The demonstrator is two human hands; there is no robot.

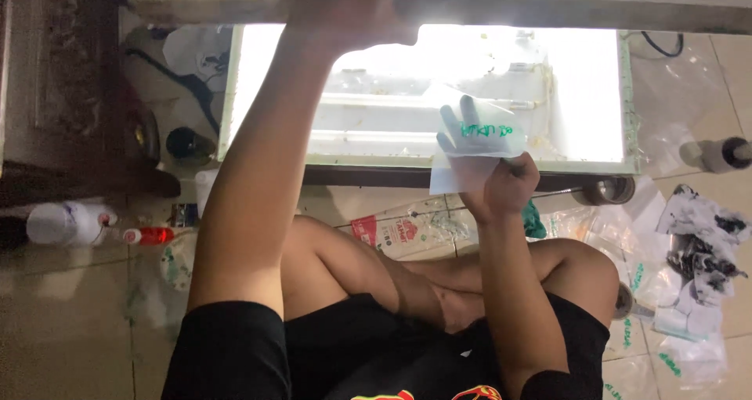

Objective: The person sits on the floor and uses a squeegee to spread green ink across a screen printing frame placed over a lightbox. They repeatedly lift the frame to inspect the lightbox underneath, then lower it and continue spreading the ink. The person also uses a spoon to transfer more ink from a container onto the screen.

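Observation:
I sit cross-legged on a tiled floor before a lit light box (pixel 235 94) with a white frame. My left hand (pixel 352 12) is raised and grips the edge of a hinged wooden frame (pixel 564 4) lifted above the box. My right hand (pixel 501 184) holds a thin translucent sheet (pixel 470 145) with green printed marks over the glowing surface; the fingers show through it as a shadow.
Plastic bags with green print (pixel 681 306) and an ink-stained rag (pixel 705 243) lie on the floor at right, beside a tape roll (pixel 607 190). At left stand a clear bottle (pixel 66 224), a small red bottle (pixel 153 235) and dark wooden furniture (pixel 63 94).

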